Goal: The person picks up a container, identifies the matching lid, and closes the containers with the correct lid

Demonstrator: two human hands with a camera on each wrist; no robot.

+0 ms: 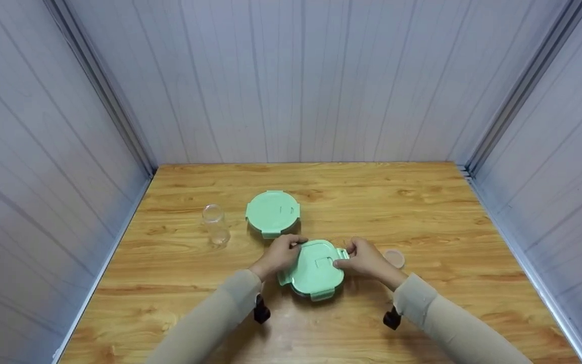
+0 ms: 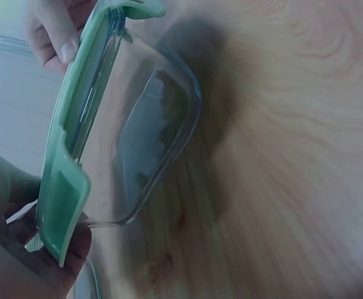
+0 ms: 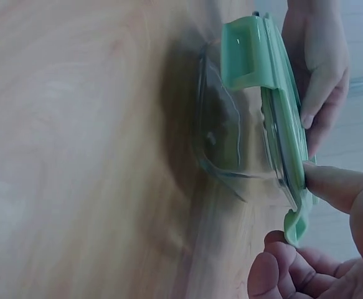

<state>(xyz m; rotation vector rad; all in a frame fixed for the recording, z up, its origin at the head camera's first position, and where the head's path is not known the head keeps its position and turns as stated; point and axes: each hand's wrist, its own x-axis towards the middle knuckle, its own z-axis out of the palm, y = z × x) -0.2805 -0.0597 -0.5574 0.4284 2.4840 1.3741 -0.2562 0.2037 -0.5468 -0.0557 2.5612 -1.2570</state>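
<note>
A glass food container with a squarish mint-green lid point(image 1: 316, 275) stands on the wooden table between both hands. Its clear glass body point(image 2: 150, 131) shows below the lid in the left wrist view. At the lid's left side, my left hand point(image 1: 282, 254) holds the edge, its fingers bent around a green clip point(image 2: 63, 199) that stands outward. My right hand point(image 1: 367, 259) has its thumb on top of the lid and its fingertips under the right clip point(image 3: 297, 227), which sticks out from the rim. The front clip point(image 1: 322, 294) hangs down against the side.
Behind the container is a round one with a mint-green lid point(image 1: 273, 212). A clear glass jar point(image 1: 216, 226) stands to the left. Beyond my right wrist lies a small pale round disc point(image 1: 394, 258). Pale panel walls point(image 1: 301, 81) enclose the table's back and sides.
</note>
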